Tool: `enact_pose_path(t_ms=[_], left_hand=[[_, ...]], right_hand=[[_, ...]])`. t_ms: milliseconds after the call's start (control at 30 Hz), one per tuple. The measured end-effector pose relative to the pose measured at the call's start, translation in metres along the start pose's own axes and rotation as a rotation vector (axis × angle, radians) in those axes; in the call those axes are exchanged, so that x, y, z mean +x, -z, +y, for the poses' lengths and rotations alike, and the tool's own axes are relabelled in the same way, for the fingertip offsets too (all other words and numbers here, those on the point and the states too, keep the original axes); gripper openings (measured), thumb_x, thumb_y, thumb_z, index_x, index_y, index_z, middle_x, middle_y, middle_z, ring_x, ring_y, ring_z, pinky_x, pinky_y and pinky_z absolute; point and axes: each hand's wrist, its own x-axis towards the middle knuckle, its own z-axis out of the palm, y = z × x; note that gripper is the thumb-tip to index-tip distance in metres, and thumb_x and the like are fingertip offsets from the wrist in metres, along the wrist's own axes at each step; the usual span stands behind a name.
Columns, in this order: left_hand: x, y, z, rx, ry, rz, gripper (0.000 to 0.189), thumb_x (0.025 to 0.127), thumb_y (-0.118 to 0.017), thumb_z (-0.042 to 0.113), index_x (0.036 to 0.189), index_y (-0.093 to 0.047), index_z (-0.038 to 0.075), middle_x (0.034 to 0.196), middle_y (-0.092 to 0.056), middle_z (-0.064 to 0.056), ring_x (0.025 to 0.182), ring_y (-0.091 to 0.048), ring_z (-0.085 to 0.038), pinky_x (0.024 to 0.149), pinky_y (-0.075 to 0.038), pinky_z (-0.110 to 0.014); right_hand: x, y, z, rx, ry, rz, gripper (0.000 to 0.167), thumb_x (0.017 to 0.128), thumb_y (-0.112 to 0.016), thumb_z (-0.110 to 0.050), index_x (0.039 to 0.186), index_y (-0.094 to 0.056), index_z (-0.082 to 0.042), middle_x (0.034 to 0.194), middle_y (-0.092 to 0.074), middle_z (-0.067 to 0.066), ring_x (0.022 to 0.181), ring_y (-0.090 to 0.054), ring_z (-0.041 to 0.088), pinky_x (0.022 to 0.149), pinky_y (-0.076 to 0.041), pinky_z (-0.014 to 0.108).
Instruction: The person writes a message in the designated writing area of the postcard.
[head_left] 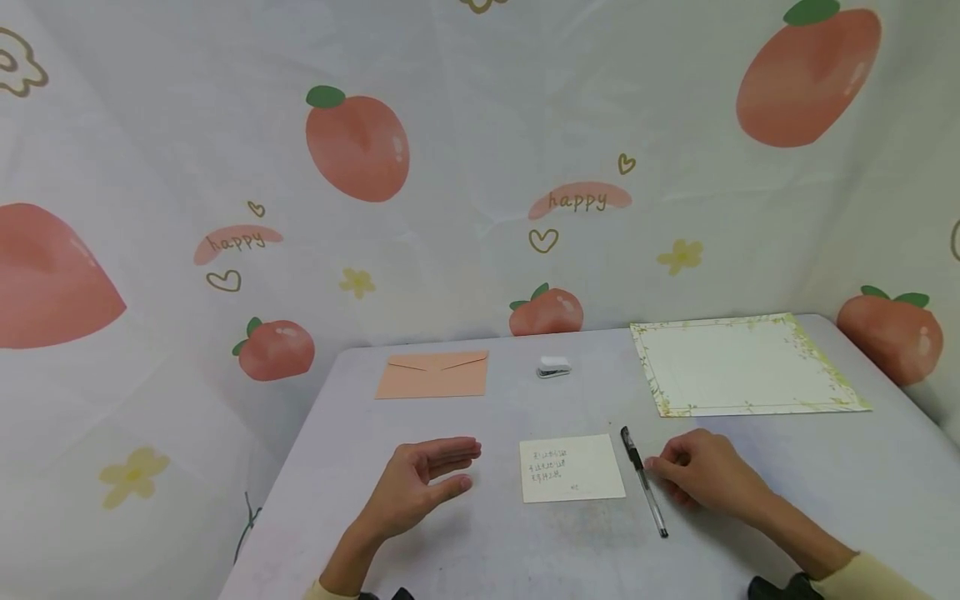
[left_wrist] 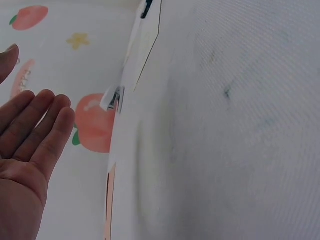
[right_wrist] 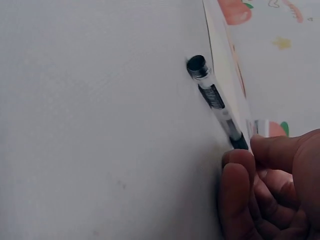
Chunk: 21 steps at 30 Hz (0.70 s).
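Note:
A black-and-clear pen (head_left: 643, 482) lies on the table at a slant, just right of a small cream card (head_left: 573, 468) with handwriting on it. My right hand (head_left: 705, 471) is beside the pen, fingers loosely bent. In the right wrist view its fingertips are right at the dark part of the pen (right_wrist: 212, 97), which they partly hide. My left hand (head_left: 420, 487) is held to the left of the card, its fingers straight and thumb apart, with nothing in it. The left wrist view shows that hand (left_wrist: 30, 150) palm-side, and a corner of the card (left_wrist: 149, 47).
A peach-coloured envelope (head_left: 432, 375) lies at the back left of the table (head_left: 480, 550). Behind the card sits a small white stapler (head_left: 553, 367). At the back right is a large sheet with a floral border (head_left: 750, 367). A patterned cloth (head_left: 465, 108) hangs behind.

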Motion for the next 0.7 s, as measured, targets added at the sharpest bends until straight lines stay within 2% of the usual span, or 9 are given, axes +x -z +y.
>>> enact_pose_path(t_ms=[100,167,267,367,433,533,633,700], left_hand=[[-0.001,0.003,0.001,0.017,-0.010,0.014,0.044,0.100,-0.076,-0.001,0.143,-0.068,-0.003,0.140,-0.070,-0.031,0.127,-0.072,-0.047,0.108,-0.056,-0.056],[-0.002,0.007,0.003,0.041,-0.020,0.033,0.044,0.100,-0.076,0.000,0.143,-0.068,-0.002,0.139,-0.072,-0.028,0.127,-0.074,-0.039,0.108,-0.057,-0.052],[-0.002,0.013,0.010,0.078,-0.037,0.075,0.043,0.100,-0.076,0.000,0.142,-0.069,-0.002,0.138,-0.074,-0.022,0.127,-0.075,-0.024,0.108,-0.060,-0.042],[-0.003,0.021,0.022,0.130,-0.058,0.139,0.039,0.101,-0.075,0.000,0.140,-0.070,-0.002,0.136,-0.076,-0.017,0.125,-0.075,-0.012,0.105,-0.061,-0.030],[-0.003,0.027,0.032,0.165,-0.079,0.200,0.037,0.103,-0.073,0.001,0.139,-0.071,-0.003,0.136,-0.077,-0.017,0.123,-0.075,-0.008,0.103,-0.061,-0.024],[-0.003,0.034,0.050,0.269,-0.137,0.318,0.035,0.105,-0.072,0.002,0.139,-0.071,-0.001,0.135,-0.077,-0.018,0.123,-0.075,-0.007,0.103,-0.059,-0.020],[-0.004,0.038,0.067,0.449,-0.206,0.468,0.037,0.103,-0.073,0.004,0.141,-0.072,0.003,0.136,-0.078,-0.014,0.122,-0.078,-0.019,0.105,-0.054,-0.015],[-0.004,0.038,0.077,0.589,-0.249,0.569,0.041,0.101,-0.075,0.006,0.142,-0.073,0.007,0.137,-0.078,-0.012,0.120,-0.078,-0.028,0.108,-0.049,-0.010]], right_hand=[[-0.002,0.007,0.000,-0.012,0.001,0.004,0.033,0.103,-0.077,-0.033,0.076,-0.070,-0.014,0.065,-0.064,-0.002,0.059,-0.062,0.016,0.052,-0.049,0.028],[-0.003,0.014,-0.002,-0.009,0.004,-0.001,0.032,0.104,-0.076,-0.034,0.079,-0.071,-0.014,0.068,-0.065,-0.002,0.061,-0.062,0.015,0.054,-0.050,0.027],[-0.006,0.027,-0.006,-0.001,0.017,-0.004,0.029,0.106,-0.073,-0.035,0.087,-0.074,-0.013,0.074,-0.067,-0.001,0.066,-0.063,0.015,0.057,-0.053,0.028],[-0.009,0.044,-0.010,-0.015,0.040,0.028,0.026,0.108,-0.071,-0.035,0.097,-0.077,-0.012,0.082,-0.071,0.001,0.072,-0.066,0.015,0.060,-0.057,0.027],[-0.012,0.055,-0.014,-0.047,0.072,0.082,0.025,0.108,-0.071,-0.036,0.103,-0.079,-0.014,0.086,-0.073,0.000,0.075,-0.067,0.014,0.061,-0.056,0.027],[-0.017,0.074,-0.018,-0.119,0.160,0.212,0.020,0.108,-0.072,-0.037,0.106,-0.080,-0.019,0.090,-0.076,-0.004,0.077,-0.069,0.007,0.061,-0.054,0.025],[-0.020,0.089,-0.022,-0.176,0.291,0.387,0.009,0.102,-0.080,-0.030,0.108,-0.081,-0.023,0.092,-0.080,-0.006,0.078,-0.068,-0.004,0.062,-0.051,0.020],[-0.021,0.095,-0.023,-0.222,0.383,0.514,0.017,0.096,-0.086,-0.025,0.113,-0.082,-0.022,0.099,-0.082,-0.004,0.081,-0.067,-0.005,0.067,-0.049,0.016]])
